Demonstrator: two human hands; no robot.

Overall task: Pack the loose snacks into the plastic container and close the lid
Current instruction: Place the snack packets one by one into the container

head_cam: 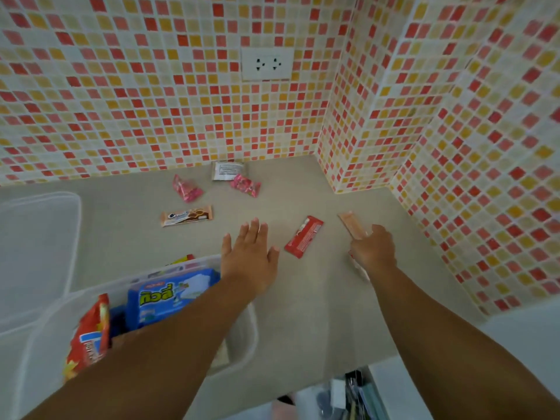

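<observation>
Head view. A matte grey-beige counter [303, 313] fills the lower half of the frame, backed by walls of small glossy square tiles [151, 101] in red, orange and cream; a white double socket [267, 64] sits in the wall at upper centre.

At lower left stands the clear plastic container [242, 331], rounded at the corners and open. It holds a blue rectangular packet [169, 295] with green lettering and a crinkled red foil bag [88, 334]. Its translucent lid [36, 244] lies flat on the counter at the left edge, apart from the container.

The left hand [248, 256], at centre frame just beyond the container's far rim, is flat with fingers spread and holds nothing. The right hand [374, 250], at centre right, is curled around a pale pink flat wrapper [353, 224] whose far end juts out past the fingers; a second whitish wrapper edge shows beneath the wrist, too blurred to identify.

Loose snacks on the counter: a red oblong wrapper [304, 236] between the two hands; a tan bar-shaped wrapper [186, 216] at centre left; two pink twisted-end sweets [186, 188] [245, 184] farther back; and a white square sachet [228, 170] against the wall.
</observation>
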